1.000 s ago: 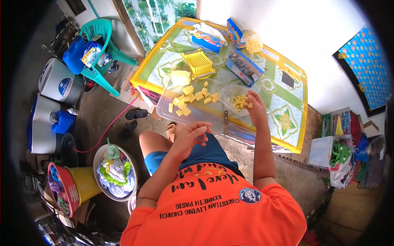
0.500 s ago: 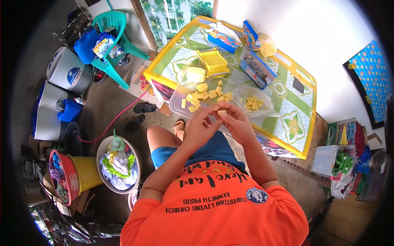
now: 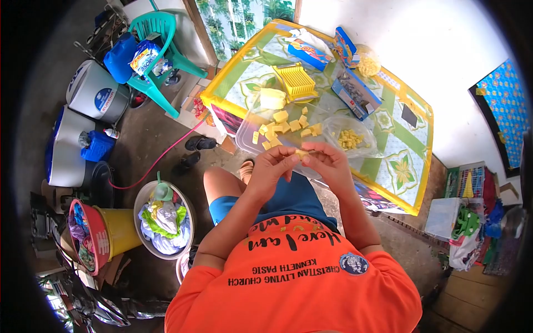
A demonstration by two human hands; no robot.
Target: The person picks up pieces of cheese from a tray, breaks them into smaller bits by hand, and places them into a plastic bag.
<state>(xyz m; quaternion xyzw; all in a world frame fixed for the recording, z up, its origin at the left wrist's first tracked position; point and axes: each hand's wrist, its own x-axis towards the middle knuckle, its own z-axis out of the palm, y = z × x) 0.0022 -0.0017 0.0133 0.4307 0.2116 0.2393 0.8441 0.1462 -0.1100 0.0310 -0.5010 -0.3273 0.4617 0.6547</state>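
Left hand and right hand together just off table near edge; fingers of both pinched yellow cube, held close for fine handling. Tray at that edge within reach.

The desk stands under a green floral cloth with a yellow border, its near corner hanging over the concrete floor. At the near edge lies a clear plastic tray with yellow cubes scattered in it, and a pale yellow block sits at its far end. Just beside the tray, to the right, is a clear bowl of smaller yellow pieces. Behind the tray rests a yellow slicing grid. Farther back lie a long blue box, a blue-and-red packet, a second blue box on its edge and a clear tub of yellow bits. A small dark square lies well apart, toward the right edge.
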